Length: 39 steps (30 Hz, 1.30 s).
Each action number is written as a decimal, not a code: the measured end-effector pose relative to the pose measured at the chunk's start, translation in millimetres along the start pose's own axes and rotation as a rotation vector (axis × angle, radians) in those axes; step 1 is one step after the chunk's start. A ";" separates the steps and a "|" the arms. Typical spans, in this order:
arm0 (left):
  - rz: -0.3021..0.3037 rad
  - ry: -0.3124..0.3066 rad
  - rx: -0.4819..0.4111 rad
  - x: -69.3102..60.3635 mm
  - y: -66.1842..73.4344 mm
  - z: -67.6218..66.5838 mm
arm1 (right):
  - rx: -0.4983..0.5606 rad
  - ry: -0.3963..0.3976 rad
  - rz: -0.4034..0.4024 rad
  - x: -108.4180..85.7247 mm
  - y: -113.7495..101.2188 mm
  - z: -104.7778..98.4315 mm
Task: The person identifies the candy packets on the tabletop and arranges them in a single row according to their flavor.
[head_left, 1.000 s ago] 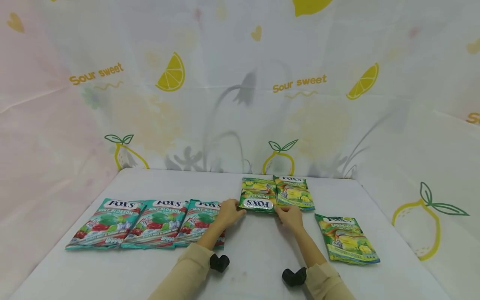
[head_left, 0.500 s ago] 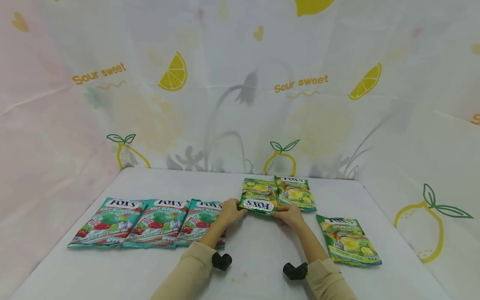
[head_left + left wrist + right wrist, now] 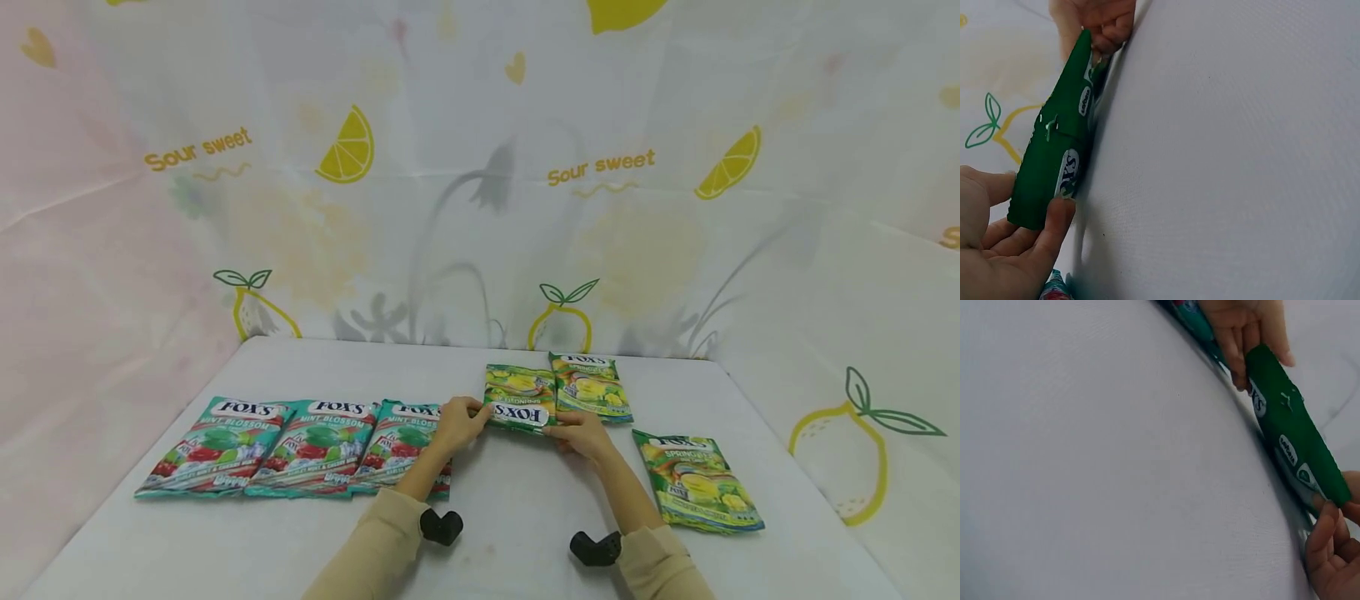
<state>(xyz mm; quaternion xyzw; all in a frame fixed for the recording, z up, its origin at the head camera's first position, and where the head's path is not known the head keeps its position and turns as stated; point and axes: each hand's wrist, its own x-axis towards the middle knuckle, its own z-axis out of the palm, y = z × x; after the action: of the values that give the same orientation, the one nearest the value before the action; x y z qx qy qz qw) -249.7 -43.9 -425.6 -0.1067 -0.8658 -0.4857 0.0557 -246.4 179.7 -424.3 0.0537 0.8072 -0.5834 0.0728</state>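
Observation:
A green and yellow Fox's candy bag (image 3: 520, 392) lies at the back middle of the table, its lettering upside down in the head view. My left hand (image 3: 459, 423) pinches its near left corner, thumb on top. At the near right corner my right hand (image 3: 581, 435) holds it the same way. Both wrist views show the green end of the bag (image 3: 1054, 131) tipped up between the two hands, with fingers (image 3: 1325, 531) curled at its corner. A second green candy bag (image 3: 592, 388) lies right beside it, label upright.
Three teal Mint Blossom candy bags (image 3: 311, 448) lie in an overlapping row on the left, the rightmost close to my left forearm. Another green candy bag (image 3: 697, 483) lies at the right, beside my right forearm. A printed cloth wall (image 3: 420, 250) rises behind the white table (image 3: 495, 517).
The held bag has shifted slightly toward me and its near end looks more tipped up. My left thumb has come over its top. The other bags stay put.

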 end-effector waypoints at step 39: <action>0.081 0.092 -0.098 -47.4 21.0 -10.4 | -0.003 -0.128 -0.234 -54.8 -12.4 -7.6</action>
<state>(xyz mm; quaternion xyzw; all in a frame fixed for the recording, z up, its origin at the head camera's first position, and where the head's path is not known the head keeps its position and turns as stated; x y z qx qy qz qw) -198.8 -48.3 -412.2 -0.1220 -0.8325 -0.5291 0.1097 -195.0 183.0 -400.5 -0.0785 0.8026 -0.5888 0.0557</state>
